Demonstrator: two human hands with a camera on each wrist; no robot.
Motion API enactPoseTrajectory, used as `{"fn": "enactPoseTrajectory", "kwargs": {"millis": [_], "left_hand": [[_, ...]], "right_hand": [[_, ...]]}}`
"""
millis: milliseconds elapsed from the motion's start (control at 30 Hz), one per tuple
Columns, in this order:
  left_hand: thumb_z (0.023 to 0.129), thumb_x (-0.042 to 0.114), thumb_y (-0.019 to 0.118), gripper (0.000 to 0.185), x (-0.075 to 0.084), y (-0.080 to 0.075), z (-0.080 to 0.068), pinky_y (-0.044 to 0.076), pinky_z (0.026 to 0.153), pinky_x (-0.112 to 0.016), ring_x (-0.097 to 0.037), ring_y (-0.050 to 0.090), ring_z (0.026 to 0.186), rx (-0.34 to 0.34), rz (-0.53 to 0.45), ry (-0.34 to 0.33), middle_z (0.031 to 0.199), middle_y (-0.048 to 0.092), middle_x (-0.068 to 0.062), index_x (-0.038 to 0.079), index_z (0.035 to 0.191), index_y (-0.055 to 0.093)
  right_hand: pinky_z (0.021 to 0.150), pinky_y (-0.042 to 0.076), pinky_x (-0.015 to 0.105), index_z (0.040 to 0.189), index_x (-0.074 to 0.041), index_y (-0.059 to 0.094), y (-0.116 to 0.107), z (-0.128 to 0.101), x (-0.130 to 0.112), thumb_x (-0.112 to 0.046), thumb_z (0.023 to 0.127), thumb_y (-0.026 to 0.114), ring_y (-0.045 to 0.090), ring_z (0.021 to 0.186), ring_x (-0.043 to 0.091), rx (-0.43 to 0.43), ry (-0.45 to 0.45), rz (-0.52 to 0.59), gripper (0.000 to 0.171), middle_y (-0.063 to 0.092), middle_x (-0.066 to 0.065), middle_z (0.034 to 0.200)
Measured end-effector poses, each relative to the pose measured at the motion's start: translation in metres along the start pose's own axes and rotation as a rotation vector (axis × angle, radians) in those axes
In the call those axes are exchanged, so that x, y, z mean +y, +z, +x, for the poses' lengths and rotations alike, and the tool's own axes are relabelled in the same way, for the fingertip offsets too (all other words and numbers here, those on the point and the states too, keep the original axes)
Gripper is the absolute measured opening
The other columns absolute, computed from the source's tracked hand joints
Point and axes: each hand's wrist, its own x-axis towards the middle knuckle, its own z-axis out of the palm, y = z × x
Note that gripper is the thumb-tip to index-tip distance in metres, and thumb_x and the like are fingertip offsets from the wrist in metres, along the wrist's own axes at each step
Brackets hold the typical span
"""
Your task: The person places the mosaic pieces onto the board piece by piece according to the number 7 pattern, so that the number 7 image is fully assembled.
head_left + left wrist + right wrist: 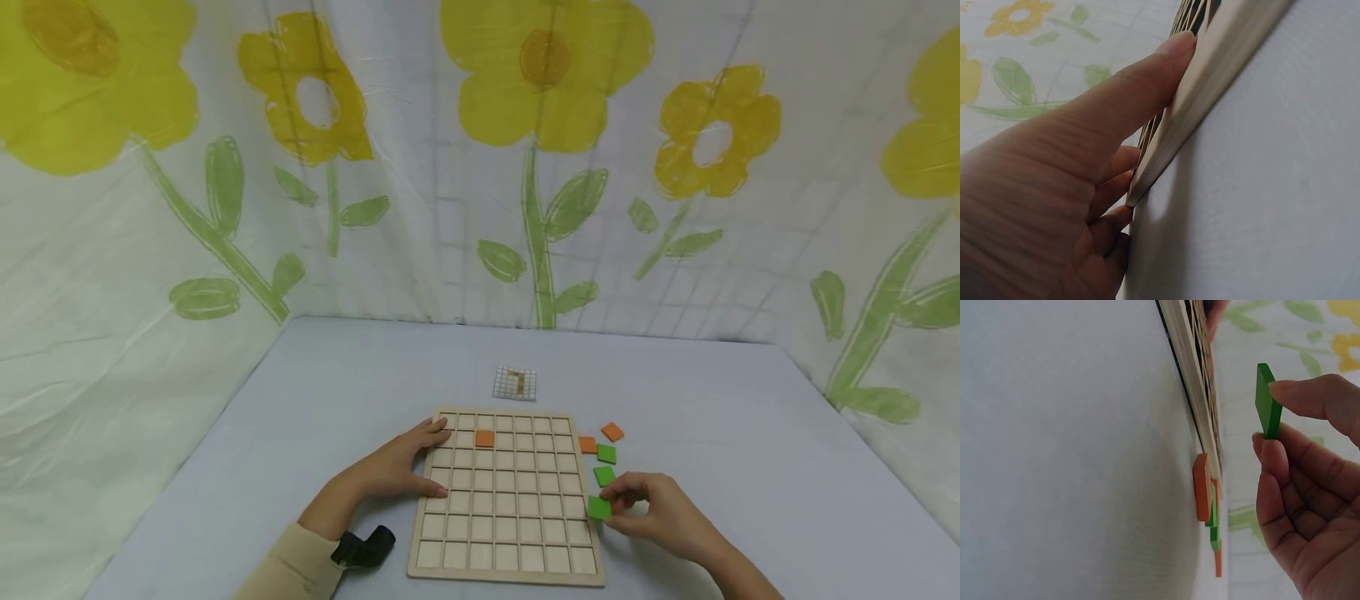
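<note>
Left hand (401,468) lies flat, steadying the wooden grid board (506,496); right hand (660,517) pinches a green tile (599,507) — best lowered level, square into a cell.

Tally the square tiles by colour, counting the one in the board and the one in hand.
Orange tiles: 3, at.
Green tiles: 3, at, and one pinched in the right hand.
Total: 6.
</note>
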Motion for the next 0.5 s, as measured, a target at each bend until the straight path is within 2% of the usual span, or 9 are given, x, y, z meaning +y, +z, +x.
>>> {"fn": "enactPoseTrajectory", "kwargs": {"millis": [233,500], "left_hand": [[0.068,0.047,0.076,0.088,0.000,0.000,0.000,0.020,0.108,-0.057,-0.033,0.012,0.140,-0.004,-0.001,-0.002,0.152,0.021,-0.007,0.011,0.140,0.038],[0.068,0.047,0.076,0.088,-0.001,0.001,0.000,0.019,0.108,-0.057,-0.033,0.011,0.140,-0.003,-0.011,-0.003,0.152,0.021,-0.006,0.012,0.140,0.039]], "right_hand": [[0.066,0.049,0.021,0.094,-0.007,0.067,0.001,0.013,-0.002,-0.018,0.076,0.073,0.055,0.075,0.002,-0.003,0.001,0.010,0.022,0.064,-0.001,0.085],[0.069,0.051,0.025,0.096,-0.008,0.067,0.005,0.035,-0.007,-0.016,0.077,0.072,0.056,0.077,0.003,0.007,-0.001,-0.027,0.021,0.065,-0.001,0.090]]}}
